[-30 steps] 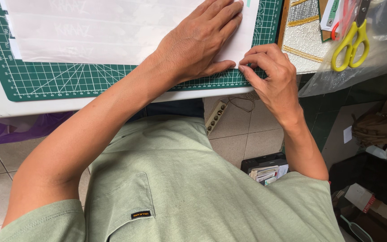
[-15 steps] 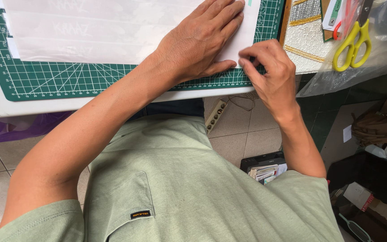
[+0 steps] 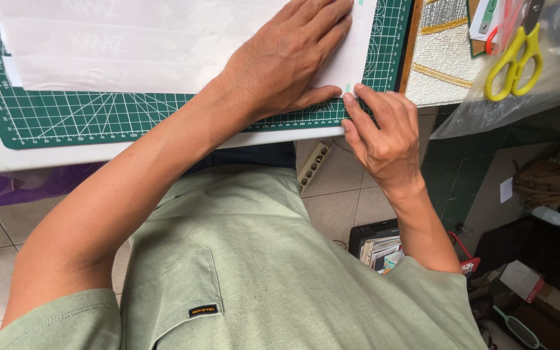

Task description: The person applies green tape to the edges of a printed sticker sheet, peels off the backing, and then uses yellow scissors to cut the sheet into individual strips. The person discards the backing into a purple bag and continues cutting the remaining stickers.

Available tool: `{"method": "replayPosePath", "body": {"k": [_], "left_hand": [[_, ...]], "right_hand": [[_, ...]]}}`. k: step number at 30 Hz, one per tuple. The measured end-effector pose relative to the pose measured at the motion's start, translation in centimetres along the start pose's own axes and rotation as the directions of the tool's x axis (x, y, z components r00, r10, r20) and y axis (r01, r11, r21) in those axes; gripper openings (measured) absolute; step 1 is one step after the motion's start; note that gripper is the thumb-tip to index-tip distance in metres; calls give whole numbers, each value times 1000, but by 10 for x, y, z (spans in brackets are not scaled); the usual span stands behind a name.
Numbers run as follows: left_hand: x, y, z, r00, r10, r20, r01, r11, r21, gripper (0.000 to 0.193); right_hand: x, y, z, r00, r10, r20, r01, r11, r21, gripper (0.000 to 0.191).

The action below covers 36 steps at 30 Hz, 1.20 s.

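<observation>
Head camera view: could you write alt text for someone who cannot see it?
A left hand presses white paper flat on a green cutting mat, while the right hand fingers the paper's near corner. Yellow scissors lie to the right.

Lighting: bright, even daylight; soft shadow beneath the left hand [image 3: 290, 55] on white paper [image 3: 118, 45]. Sharp focus throughout. Mild glare on plastic bag [image 3: 552, 71] right of paper.

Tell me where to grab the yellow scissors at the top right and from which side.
Take the yellow scissors by their handle loops, coming from the near edge of the table. The loops point toward the person and lie open and flat, while the blade end runs away toward the far edge and is partly out of view. The right hand is nearest.
</observation>
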State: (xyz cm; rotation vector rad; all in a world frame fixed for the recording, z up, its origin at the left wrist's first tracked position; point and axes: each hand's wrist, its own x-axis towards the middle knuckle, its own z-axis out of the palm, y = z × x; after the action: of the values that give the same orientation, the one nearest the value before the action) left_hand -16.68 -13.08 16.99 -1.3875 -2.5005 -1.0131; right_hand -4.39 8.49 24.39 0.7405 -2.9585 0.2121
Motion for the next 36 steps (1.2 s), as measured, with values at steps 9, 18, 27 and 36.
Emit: {"method": "replayPosePath", "body": {"k": [9,18,27,36], "left_hand": [[3,1,1,999,26,-31,-25,1000,11,78],[10,-7,-5,979,-202,13,189,885,-426,66],[-16,-33,-25,950,-294,-105,-23,267,-963,66],[-61,-23,-96,906,-383,-180,96,601,-794,35]], "right_hand": [[5,-2,-9,983,183,-14,-173,953,249,36],[8,-10,-1,986,165,-32,-158,976,151,23],[2,-21,2,983,182,-16,-178,973,145,19],[10,-27,1,980,199,22,-200,969,148,20]]}}
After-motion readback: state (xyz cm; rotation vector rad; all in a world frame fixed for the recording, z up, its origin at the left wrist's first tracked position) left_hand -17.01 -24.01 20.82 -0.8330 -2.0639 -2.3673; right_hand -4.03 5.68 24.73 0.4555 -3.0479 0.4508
